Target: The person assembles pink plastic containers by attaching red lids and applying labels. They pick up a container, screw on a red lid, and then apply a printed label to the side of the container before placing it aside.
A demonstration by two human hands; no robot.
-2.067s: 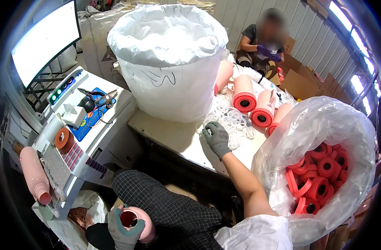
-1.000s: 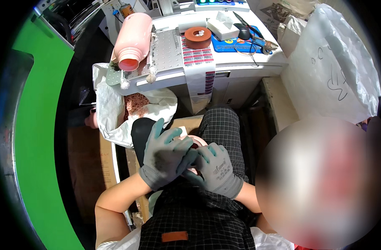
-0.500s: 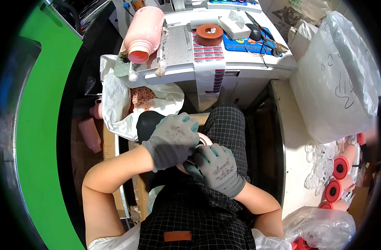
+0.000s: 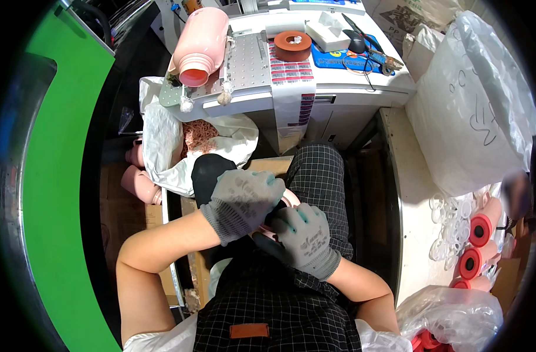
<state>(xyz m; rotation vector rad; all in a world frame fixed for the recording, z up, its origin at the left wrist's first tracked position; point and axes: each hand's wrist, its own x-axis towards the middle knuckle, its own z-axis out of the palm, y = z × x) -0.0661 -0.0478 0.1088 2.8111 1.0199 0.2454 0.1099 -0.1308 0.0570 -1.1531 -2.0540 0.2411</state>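
Since half a second back the left hand (image 4: 241, 202) has slid a bit further over the pink bottle (image 4: 282, 202) in the lap, and the view has tipped so more of the bench at 12 o'clock shows.

Both hands wear grey gloves. Left fingers (image 4: 267, 186) are curled down over the top of the bottle, gripping it, so only a sliver of its pink rim peeks out at the 3 o'clock side of that hand. Right hand (image 4: 303, 240) sits just at 5 o'clock of the left one, touching it, its fingers (image 4: 288, 223) wrapped around the lower side of the same bottle. Most of the bottle is hidden between the two gloves, resting over the checked trousers.

Going outward: at 10 o'clock of the hands a white bag (image 4: 162, 146) hangs open with pinkish bits inside. Further up at 12 o'clock, a bigger pink bottle (image 4: 199, 38) lies on its side on the grey bench (image 4: 250, 64), with a roll of brown tape (image 4: 292, 45) close by at its 3 o'clock. Way out at 3 o'clock, red-capped spools (image 4: 476, 246) sit beside a big white sack (image 4: 473, 111).
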